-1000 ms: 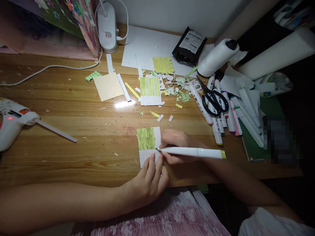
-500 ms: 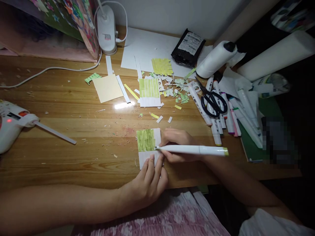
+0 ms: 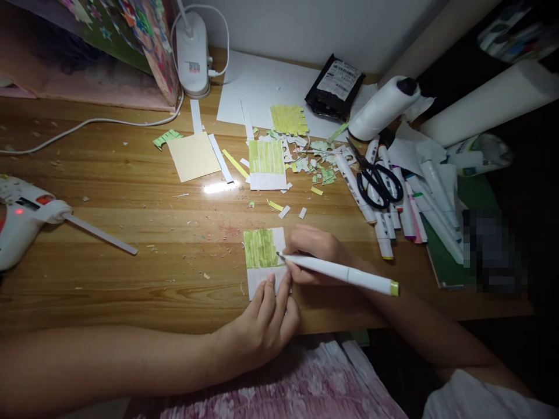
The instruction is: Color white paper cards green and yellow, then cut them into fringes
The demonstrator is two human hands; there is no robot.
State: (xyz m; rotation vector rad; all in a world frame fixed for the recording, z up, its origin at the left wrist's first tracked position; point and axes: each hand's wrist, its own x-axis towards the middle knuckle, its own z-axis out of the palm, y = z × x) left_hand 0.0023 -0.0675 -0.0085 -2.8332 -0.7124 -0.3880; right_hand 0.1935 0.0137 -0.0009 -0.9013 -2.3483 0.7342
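My right hand [image 3: 318, 247] is closed around a white marker [image 3: 349, 274] with a yellow-green end. Its tip touches a small square of white paper [image 3: 259, 247], beside an olive-green coloured patch that covers most of the upper part. A white strip is left along the right side, and the lower part is white. My left hand [image 3: 266, 320] lies with fingers stretched out, fingertips pressing on the paper's lower part against the table. Farther back lies another piece of paper [image 3: 267, 166] with light green stripes.
Black-handled scissors [image 3: 379, 183] rest on several white markers [image 3: 384, 235] at the right. Paper scraps [image 3: 321, 154] litter the back. A cream square [image 3: 194, 157] lies left of them. A glue gun [image 3: 26, 215] with a red light and a white glue stick is at the left.
The marker's tip has moved slightly up and its back end has swung down toward me. The green patch reaches a little farther right. My left hand stays on the paper.
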